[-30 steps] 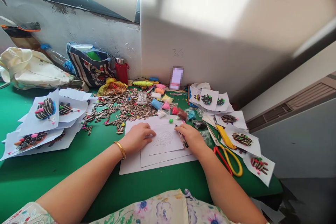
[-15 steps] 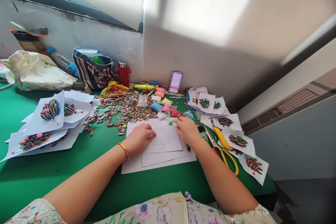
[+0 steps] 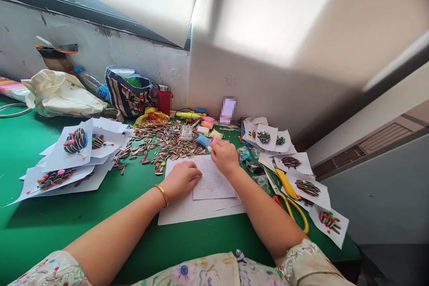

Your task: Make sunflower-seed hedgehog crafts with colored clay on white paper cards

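While my left hand [image 3: 183, 179] lies loosely open against the hedgehog drawing [image 3: 214, 183], lower centre of frame, my right hand [image 3: 225, 156] meets the coloured packets [image 3: 203, 140] above; its grip I cannot tell

Sunlit pale wall [image 3: 275, 31] behind a green table [image 3: 110, 225], floor [image 3: 395, 263] dark.

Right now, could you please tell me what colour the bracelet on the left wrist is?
The bracelet is gold-coloured, seen best in the head view.

Left hand [image 3: 182, 179] palm down; right hand [image 3: 225, 157] curled, farther forward.
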`<state>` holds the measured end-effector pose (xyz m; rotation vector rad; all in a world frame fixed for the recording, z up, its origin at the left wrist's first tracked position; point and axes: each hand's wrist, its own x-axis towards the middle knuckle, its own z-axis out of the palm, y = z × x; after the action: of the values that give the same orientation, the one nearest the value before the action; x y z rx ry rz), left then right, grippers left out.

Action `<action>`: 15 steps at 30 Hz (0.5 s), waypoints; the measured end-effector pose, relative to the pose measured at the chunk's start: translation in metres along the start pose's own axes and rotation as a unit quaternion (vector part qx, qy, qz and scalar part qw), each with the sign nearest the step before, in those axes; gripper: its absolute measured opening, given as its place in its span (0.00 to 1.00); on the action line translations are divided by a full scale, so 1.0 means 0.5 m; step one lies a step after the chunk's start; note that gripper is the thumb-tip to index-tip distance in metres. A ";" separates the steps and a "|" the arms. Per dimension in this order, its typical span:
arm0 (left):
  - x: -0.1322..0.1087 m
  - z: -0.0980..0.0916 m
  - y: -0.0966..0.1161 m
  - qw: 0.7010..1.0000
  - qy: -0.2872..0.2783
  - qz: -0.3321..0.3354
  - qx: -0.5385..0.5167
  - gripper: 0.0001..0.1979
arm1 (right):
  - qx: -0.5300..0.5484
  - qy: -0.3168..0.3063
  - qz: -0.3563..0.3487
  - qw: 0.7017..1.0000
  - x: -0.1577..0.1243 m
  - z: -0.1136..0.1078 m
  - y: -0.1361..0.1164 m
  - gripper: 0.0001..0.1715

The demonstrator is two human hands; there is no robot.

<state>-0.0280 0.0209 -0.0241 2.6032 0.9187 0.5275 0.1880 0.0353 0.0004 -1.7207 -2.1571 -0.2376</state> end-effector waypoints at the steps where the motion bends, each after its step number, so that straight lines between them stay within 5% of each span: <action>1: 0.001 0.000 -0.002 1.000 0.015 -0.004 -0.011 0.11 | 0.065 0.038 0.004 0.997 -0.008 -0.010 0.002 0.14; 4: 0.007 -0.002 -0.004 0.991 0.094 -0.049 -0.083 0.13 | 0.316 0.116 0.055 0.940 -0.030 -0.032 0.000 0.13; 7: 0.018 -0.007 0.007 0.951 0.146 -0.132 -0.240 0.23 | 0.542 0.104 0.158 0.819 -0.047 -0.040 -0.012 0.13; 9: 0.025 -0.013 0.022 0.903 0.128 -0.167 -0.373 0.29 | 0.624 0.077 0.201 0.751 -0.054 -0.041 -0.020 0.15; 12: 0.034 -0.025 0.048 0.846 0.082 -0.198 -0.489 0.26 | 0.669 0.043 0.209 0.712 -0.064 -0.042 -0.027 0.16; 15: 0.039 -0.037 0.065 0.833 0.100 -0.221 -0.498 0.20 | 0.678 0.008 0.183 0.712 -0.074 -0.041 -0.026 0.22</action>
<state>-0.0048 0.0129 0.0102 1.3646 0.9137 0.8564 0.1860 -0.0086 0.0060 -1.0544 -1.1476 1.1471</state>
